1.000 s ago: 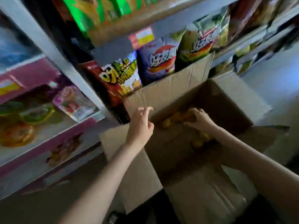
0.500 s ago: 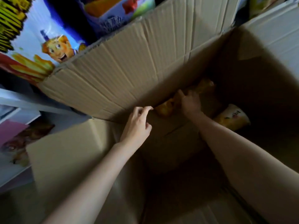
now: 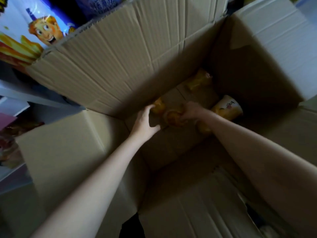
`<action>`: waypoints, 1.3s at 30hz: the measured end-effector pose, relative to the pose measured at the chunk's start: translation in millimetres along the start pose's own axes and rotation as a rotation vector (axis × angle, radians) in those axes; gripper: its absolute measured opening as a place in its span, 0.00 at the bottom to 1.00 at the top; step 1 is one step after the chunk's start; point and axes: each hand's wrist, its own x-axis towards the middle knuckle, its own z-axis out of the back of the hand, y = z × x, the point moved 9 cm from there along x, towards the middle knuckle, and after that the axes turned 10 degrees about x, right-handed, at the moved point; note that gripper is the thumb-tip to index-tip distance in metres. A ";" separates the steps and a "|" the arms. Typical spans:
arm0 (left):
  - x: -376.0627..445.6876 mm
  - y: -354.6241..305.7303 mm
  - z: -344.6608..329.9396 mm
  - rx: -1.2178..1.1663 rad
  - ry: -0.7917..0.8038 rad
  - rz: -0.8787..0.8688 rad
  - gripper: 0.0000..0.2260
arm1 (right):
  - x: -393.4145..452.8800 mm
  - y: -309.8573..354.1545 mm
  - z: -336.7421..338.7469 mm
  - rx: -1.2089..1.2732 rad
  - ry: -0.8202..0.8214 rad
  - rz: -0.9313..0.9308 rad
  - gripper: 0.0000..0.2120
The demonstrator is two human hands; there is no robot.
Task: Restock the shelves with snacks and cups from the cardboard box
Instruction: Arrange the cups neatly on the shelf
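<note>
My left hand (image 3: 145, 123) has dropped from the flap edge into the cardboard box (image 3: 130, 69), its fingers loosely spread and touching a yellow snack pack (image 3: 158, 105) against the far wall. My right hand (image 3: 191, 111) grips an orange-yellow pack (image 3: 172, 118) on the box floor. A yellow cup (image 3: 228, 107) lies just beside that wrist. Snack bags (image 3: 30, 33) stand on the shelf (image 3: 15, 93) behind.

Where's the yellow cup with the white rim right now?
Head view: the yellow cup lies on its side at the cardboard box bottom, just right of the right hand.
</note>
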 end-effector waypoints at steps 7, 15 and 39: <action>3.4 -40.4 -9.8 -0.368 0.143 -0.051 0.24 | -68.9 7.3 32.5 0.554 0.308 0.080 0.31; 23.2 34.0 1.3 -0.328 -0.066 0.221 0.22 | 51.6 -10.8 96.6 -0.383 -0.369 -0.003 0.34; -263.8 60.7 249.9 -0.562 -0.177 -0.126 0.03 | -350.6 291.3 18.3 0.027 -0.571 0.818 0.47</action>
